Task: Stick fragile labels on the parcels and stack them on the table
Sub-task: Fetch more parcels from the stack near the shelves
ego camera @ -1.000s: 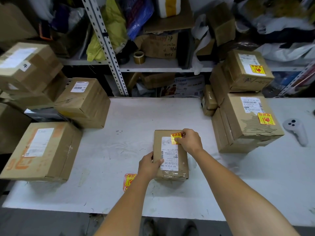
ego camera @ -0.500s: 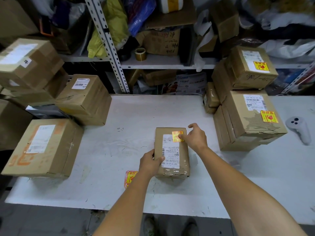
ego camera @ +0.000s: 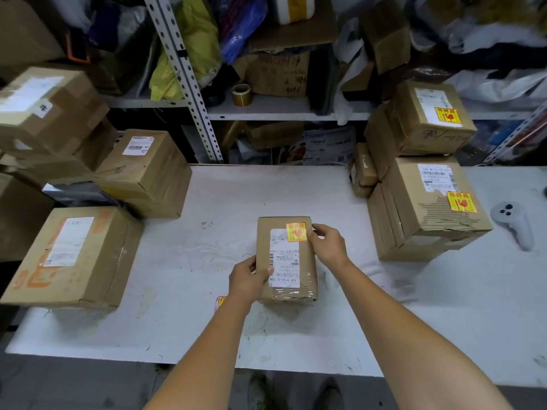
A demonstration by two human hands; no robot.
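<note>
While left hand (ego camera: 247,276) clamps the parcel (ego camera: 285,261) steady with curled fingers, right hand (ego camera: 328,245) curls fingers over its edge, fragile label (ego camera: 296,231) just beside them. Likely prepping to lift.

Cluttered metal shelving (ego camera: 189,84) behind white table (ego camera: 296,335)

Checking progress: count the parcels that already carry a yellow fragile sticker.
3. The small parcel in the middle, plus the lower box and the upper box stacked on the right. Stickers on hidden faces elsewhere cannot be ruled out.
</note>
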